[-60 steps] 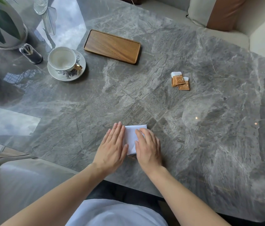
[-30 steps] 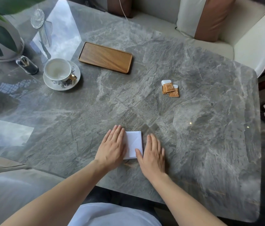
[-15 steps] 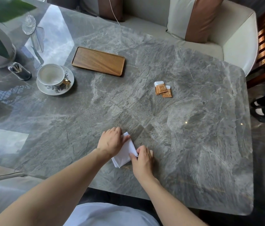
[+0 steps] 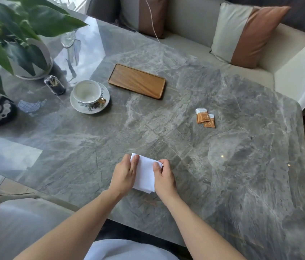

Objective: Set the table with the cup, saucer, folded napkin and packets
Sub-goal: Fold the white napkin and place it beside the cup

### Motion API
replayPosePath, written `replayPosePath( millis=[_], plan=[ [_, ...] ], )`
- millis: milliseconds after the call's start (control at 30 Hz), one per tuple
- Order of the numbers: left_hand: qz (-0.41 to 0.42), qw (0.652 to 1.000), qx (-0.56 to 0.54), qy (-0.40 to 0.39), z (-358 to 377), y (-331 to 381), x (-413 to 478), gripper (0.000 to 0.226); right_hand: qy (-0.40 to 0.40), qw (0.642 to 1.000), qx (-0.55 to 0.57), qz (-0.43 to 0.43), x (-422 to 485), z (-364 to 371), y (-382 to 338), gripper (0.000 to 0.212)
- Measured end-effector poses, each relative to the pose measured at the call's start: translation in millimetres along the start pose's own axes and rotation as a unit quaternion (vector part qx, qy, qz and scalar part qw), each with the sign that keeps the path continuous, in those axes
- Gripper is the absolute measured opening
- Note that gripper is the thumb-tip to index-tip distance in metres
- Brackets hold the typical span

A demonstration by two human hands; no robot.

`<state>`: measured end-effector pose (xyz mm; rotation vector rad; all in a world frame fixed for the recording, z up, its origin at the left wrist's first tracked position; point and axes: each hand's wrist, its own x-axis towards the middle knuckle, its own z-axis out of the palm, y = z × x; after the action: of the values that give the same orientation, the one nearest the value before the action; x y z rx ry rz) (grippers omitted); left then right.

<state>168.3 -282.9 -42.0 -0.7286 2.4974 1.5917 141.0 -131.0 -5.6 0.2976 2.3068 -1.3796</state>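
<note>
Mid-task, napkin stage. Napkin at near centre of surface, white, folded to a small rectangle, pinched between both hands & seemingly lifted a bit at its near edge, though can't confirm. Left hand grasping napkin's left edge, fingers curled over far-left corner. Right hand grasping right edge, thumb on top, fingertips tucked at far-right corner. Looks like fold is being finished or squared up, not yet placed for good.

Cup sitting upright on saucer, far left, w/ gold handle toward right; looks empty. That pair already assembled, but prob. not in final spot, judging by distance from napkin. Packets, two, orange-brown w/ white tops, overlapping, right of centre, well apart from everything else, untouched by either hand. Wooden tray far centre, nothing on it; likely the target for some items, can't tell from task line.

Left to do, by est.: set napkin down, bring cup + saucer and packets into one arrangement.
</note>
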Motion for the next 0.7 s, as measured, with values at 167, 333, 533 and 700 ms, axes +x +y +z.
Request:
replayPosePath(
  millis=[167,333,533,700],
  plan=[
    [-0.040,0.998,-0.016,0.053,-31.0,-9.9,13.6,0.054,0.011,0.998,-0.062,-0.013,11.1,46.9,-26.6,0.012],
    [-0.080,0.991,-0.001,0.106,-68.6,-20.9,32.2,0.056,0.040,0.996,-0.080,-0.014,25.5,99.2,-58.0,0.014],
    [-0.093,0.986,0.016,0.139,-118.7,-31.5,67.3,0.052,0.035,0.991,-0.130,0.000,47.0,152.8,-94.5,0.034],
    [-0.096,0.983,0.088,0.130,-153.5,-41.1,104.9,0.041,0.052,0.986,-0.161,0.002,67.9,189.5,-120.4,0.034]
  ],
)
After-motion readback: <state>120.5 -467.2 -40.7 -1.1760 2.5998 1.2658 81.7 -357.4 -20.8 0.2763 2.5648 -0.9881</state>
